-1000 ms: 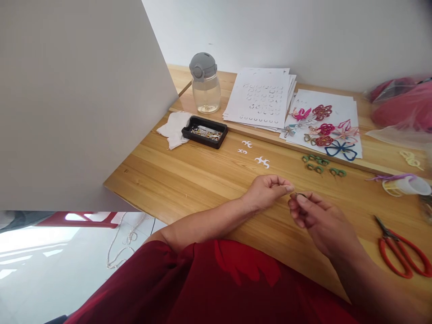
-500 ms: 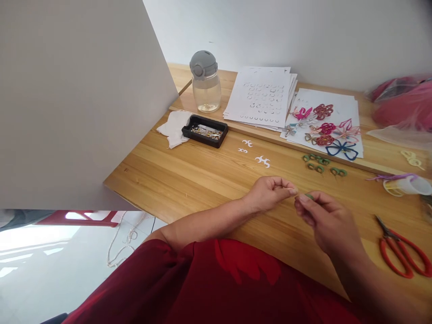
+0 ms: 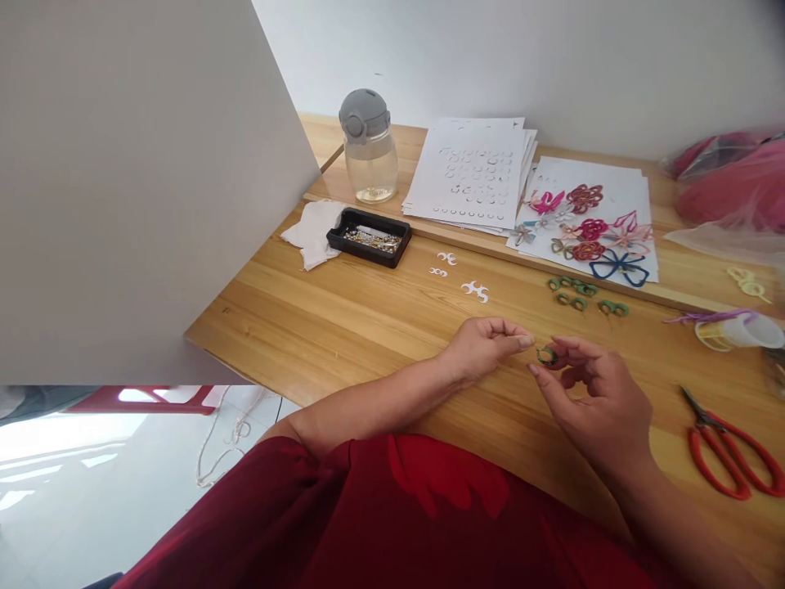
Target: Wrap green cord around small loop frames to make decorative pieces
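Over the table, my left hand [image 3: 484, 352] pinches what looks like the thin tail of a small green crescent-shaped ring [image 3: 545, 355]. The tail itself is too fine to see clearly. My right hand [image 3: 598, 401] is around the ring with thumb and fingers spread apart; whether a finger touches it I cannot tell. Several similar green rings [image 3: 573, 285] lie in small groups beyond my right hand. White crescent-shaped paper cutouts [image 3: 475, 290] lie beyond my left hand.
Red-handled scissors [image 3: 729, 450] lie at the right. Farther back are a black tray [image 3: 370, 255] of pins, a white cloth [image 3: 312, 231], a water bottle [image 3: 370, 159], printed sheets [image 3: 466, 188], colourful flower pieces [image 3: 592, 229] and a tipped plastic cup [image 3: 736, 331]. A grey panel [image 3: 135, 188] bounds the left.
My right hand has loosened from its pinch and spread its fingers, so the green ring now shows. My left hand keeps its pinch in nearly the same place.
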Demonstrator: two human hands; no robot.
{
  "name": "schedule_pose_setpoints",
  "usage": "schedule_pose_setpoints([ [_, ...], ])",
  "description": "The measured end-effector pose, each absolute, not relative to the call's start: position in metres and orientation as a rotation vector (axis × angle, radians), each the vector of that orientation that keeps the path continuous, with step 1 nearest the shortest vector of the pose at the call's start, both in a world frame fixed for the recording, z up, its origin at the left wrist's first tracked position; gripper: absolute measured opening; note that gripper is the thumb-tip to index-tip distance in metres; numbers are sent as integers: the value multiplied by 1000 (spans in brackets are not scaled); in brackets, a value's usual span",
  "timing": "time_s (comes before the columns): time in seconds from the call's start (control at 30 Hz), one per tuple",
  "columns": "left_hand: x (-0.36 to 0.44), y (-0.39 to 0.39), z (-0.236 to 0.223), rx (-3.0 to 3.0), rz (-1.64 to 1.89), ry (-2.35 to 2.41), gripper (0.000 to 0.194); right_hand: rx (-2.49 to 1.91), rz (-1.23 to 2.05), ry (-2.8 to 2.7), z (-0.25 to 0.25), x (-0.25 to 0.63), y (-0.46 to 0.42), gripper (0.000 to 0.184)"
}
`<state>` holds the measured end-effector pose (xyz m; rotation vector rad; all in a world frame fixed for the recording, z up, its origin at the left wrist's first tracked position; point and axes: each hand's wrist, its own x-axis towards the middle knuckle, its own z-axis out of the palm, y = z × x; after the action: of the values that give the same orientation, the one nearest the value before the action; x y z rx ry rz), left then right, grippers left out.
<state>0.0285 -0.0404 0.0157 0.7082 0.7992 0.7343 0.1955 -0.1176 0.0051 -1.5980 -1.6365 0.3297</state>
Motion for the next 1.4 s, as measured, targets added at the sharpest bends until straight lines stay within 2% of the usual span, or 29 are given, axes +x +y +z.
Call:
schedule_pose_setpoints([
  [0.17,30,-41,16,668,725,793,27,-1580,-35,-1836,3,200,-115,35],
  [0.33,31,-42,12,683,722,809,33,-1531,-213,-1929,-3,202,-112,24],
  [0.5,31,-43,7,735,723,818,43,-1500,-195,-1877,4,196,-109,10],
  [0.73,31,-44,3,817,732,795,52,-1564,-4,-1770,3,191,-115,9],
  [0.8,30,-44,1,861,732,807,50,-1627,246,-1600,6,188,-114,9],
  [0.97,29,-43,-3,1069,795,773,33,-1473,1582,-684,22,186,-101,34],
  [1.0,29,-43,-4,1095,810,763,29,-1422,1723,-555,24,186,-99,36],
  [1.07,29,-42,-6,1118,829,760,26,-1385,1806,-456,28,187,-98,38],
  [1.2,30,-41,-9,1079,796,793,34,-1469,1497,-760,24,187,-103,37],
  [1.3,31,-42,-10,1020,783,791,40,-1575,1031,-1203,16,188,-111,27],
  [1.4,31,-43,-9,980,780,792,42,-1633,565,-1513,9,190,-117,32],
])
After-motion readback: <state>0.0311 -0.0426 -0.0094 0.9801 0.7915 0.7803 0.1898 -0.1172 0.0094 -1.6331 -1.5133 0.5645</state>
